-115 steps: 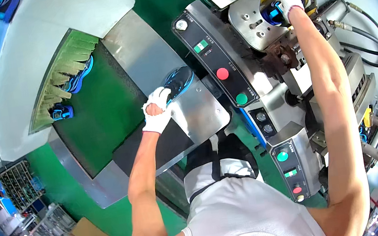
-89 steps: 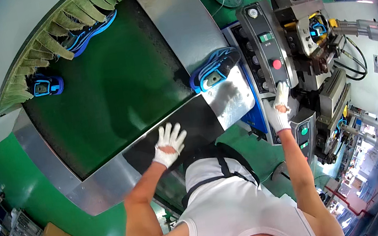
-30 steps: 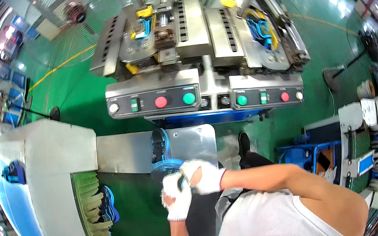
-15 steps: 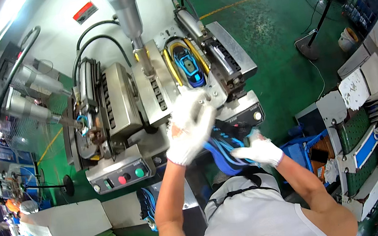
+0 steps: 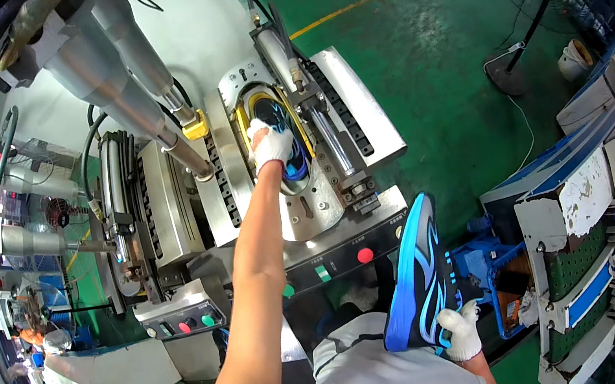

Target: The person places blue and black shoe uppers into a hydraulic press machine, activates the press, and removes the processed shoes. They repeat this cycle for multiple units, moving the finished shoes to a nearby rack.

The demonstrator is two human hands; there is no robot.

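My left hand [image 5: 271, 146], in a white knitted glove, reaches into the yellow-edged mould of a press. Its curled fingers grip the upper of a black and blue sneaker [image 5: 293, 167] lying in the mould; the glove hides part of it. Close to my body on the right, my gloved right hand [image 5: 461, 330] is closed on another sneaker [image 5: 419, 278], black with a bright blue sole, near its heel. This one is held on its side, its toe pointing away from me.
Metal press arms [image 5: 118, 85] hang left of the mould. On the machine's front is a panel [image 5: 334, 264] with coloured buttons. At right stand a rack with bristles [image 5: 588, 285], a blue crate [image 5: 485, 261] and, farther off, a floor fan [image 5: 534, 7].
My left hand has moved forward from beside the held sneaker to the one in the mould. My right hand has drawn its sneaker back and right, toe now pointing forward. The view has shifted.
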